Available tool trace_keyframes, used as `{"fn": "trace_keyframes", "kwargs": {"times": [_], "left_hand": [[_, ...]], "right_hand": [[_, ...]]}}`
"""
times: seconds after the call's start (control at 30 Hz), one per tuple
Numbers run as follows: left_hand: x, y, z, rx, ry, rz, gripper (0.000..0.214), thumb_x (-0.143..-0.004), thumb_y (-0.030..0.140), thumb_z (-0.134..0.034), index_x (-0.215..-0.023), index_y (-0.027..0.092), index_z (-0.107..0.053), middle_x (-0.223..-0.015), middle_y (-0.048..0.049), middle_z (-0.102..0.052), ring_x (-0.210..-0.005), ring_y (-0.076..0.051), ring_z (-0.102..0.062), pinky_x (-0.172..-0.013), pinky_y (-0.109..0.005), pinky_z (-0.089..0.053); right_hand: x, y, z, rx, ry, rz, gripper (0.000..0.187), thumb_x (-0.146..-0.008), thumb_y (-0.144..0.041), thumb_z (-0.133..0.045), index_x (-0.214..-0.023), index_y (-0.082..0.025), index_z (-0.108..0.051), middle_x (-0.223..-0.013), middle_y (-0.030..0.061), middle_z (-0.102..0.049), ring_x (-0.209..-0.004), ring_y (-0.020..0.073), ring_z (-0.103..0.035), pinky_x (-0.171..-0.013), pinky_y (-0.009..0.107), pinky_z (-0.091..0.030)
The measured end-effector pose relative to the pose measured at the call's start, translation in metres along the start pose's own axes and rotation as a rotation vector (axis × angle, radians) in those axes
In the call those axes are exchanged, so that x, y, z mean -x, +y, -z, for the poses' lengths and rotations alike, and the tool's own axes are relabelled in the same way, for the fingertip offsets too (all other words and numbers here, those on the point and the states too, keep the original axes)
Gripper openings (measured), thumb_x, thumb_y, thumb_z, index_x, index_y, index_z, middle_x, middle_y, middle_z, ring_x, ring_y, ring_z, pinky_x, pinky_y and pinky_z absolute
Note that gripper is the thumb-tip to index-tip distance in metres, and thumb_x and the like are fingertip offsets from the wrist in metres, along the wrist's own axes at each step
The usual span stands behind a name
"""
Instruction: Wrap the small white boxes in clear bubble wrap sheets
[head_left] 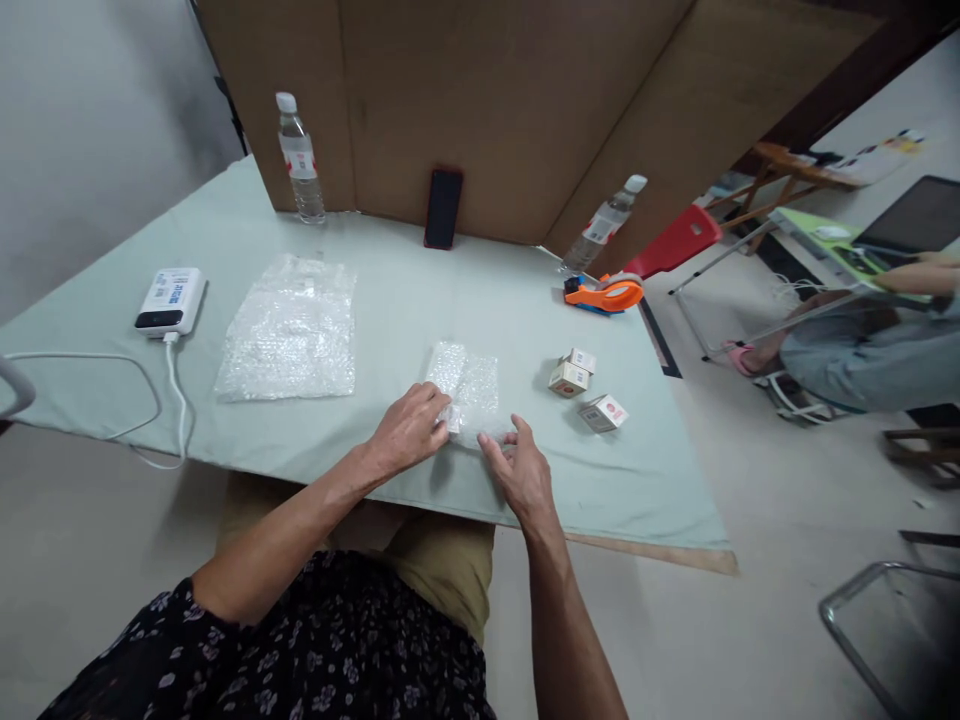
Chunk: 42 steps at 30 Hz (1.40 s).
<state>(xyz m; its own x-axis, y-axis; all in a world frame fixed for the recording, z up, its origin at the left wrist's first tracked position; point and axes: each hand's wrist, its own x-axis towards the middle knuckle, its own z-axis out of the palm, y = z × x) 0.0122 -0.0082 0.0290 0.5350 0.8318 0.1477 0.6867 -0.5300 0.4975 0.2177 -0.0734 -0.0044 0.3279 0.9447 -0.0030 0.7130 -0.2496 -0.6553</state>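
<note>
A small sheet of bubble wrap (478,385) lies near the front edge of the cloth-covered table. My left hand (409,430) is closed at its left side, fingers pressed down on the wrap. A small pale piece, perhaps part of a box, shows by those fingertips; most of it is hidden. At the near right corner of the wrap is my right hand (523,475), thumb and fingers apart, touching or nearly touching the edge. Several small printed boxes (603,413) stand to the right of it.
A stack of larger bubble wrap sheets (292,330) lies left, beside a white power bank (172,302) with a cable. Behind are a phone (444,208), two water bottles (301,165) and a cardboard screen (480,110). An orange tape dispenser (606,294) sits right; a person (877,350) sits beyond.
</note>
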Motion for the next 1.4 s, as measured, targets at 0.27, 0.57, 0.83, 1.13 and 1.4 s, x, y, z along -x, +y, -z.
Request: {"fn": "trace_keyframes", "kwargs": {"times": [0.27,0.57,0.83,1.13,1.4], "left_hand": [[-0.005,0.009,0.009,-0.065,-0.104,0.071,0.017,-0.085,0.017,-0.055,-0.097,0.017,-0.067,-0.107,-0.0115,-0.062,-0.105,-0.027,-0.057,-0.09,-0.039,-0.05],[-0.011,0.009,0.006,-0.036,-0.174,0.094,0.017,-0.085,0.014,-0.052,-0.095,0.015,-0.065,-0.107,-0.0126,-0.06,-0.095,-0.024,-0.062,-0.084,-0.036,-0.052],[-0.004,-0.008,-0.007,0.275,-0.002,0.068,0.045,-0.079,0.016,-0.057,-0.123,0.018,-0.055,-0.114,-0.0104,-0.06,-0.102,-0.024,-0.059,-0.092,-0.039,-0.051],[-0.006,-0.002,-0.012,0.669,0.115,0.349,0.042,-0.088,0.035,-0.057,-0.124,0.014,-0.055,-0.099,-0.0049,-0.062,-0.068,-0.011,-0.053,-0.068,-0.028,-0.048],[-0.004,-0.01,-0.025,0.618,0.147,0.284,0.039,-0.081,0.021,-0.06,-0.12,0.018,-0.059,-0.102,-0.0038,-0.061,-0.067,-0.011,-0.052,-0.072,-0.028,-0.05]], "right_hand": [[-0.018,-0.026,-0.022,-0.389,0.06,-0.001,0.074,-0.076,-0.048,-0.064,-0.137,-0.009,-0.048,-0.071,-0.0017,-0.06,-0.066,0.0183,-0.055,-0.067,0.033,-0.047],[-0.018,-0.06,-0.03,-0.417,-0.02,0.083,0.058,-0.08,-0.039,-0.059,-0.13,-0.01,-0.057,-0.077,0.0027,-0.066,-0.07,0.0182,-0.062,-0.072,0.033,-0.051],[-0.024,-0.063,-0.001,-0.208,-0.357,0.382,0.051,-0.09,-0.027,-0.045,-0.139,-0.016,-0.051,-0.105,0.0068,-0.071,-0.071,0.014,-0.061,-0.07,0.029,-0.051],[-0.045,-0.083,0.005,0.327,-0.488,0.596,0.07,-0.08,-0.013,-0.052,-0.149,-0.015,-0.037,-0.119,0.0147,-0.068,-0.093,0.0226,-0.065,-0.076,0.031,-0.046],[-0.051,-0.046,0.008,-0.361,-0.473,0.339,0.065,-0.08,-0.026,-0.056,-0.144,-0.018,-0.043,-0.108,0.0074,-0.069,-0.062,0.0102,-0.057,-0.063,0.028,-0.051]]}}
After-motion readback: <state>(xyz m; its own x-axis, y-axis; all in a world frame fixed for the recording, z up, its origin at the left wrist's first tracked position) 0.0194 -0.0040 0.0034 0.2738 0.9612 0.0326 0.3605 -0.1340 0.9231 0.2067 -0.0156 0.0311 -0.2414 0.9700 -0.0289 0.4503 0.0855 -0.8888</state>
